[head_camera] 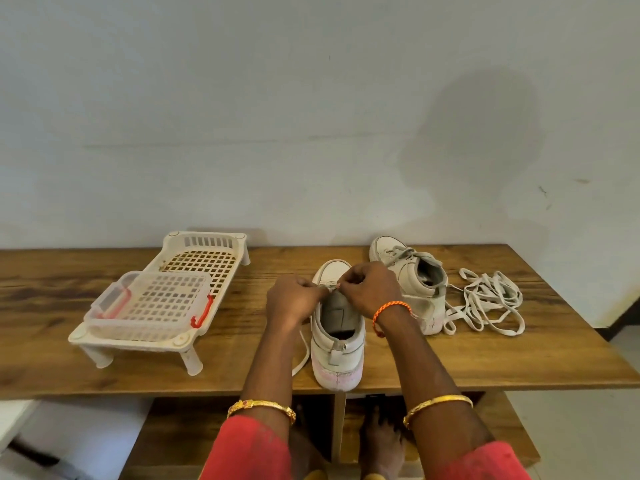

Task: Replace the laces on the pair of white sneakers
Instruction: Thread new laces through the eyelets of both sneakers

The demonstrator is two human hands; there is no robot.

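Standing near the front edge of the wooden table point(450, 362), the near sneaker point(337, 341) points its toe to the wall; both hands meet over its tongue; the left hand point(294, 303) and the right hand point(372, 289) each pinch the lace point(330, 288) at the eyelets, fingers curled; one lace end hangs down at the left side of the shoe; the second sneaker point(412, 278) stands behind on the right, still laced; loose laces point(485, 306) lie in a heap just beside it; a white plastic rack point(180, 299) with a clear box point(149, 303) on it stands well apart on the left.
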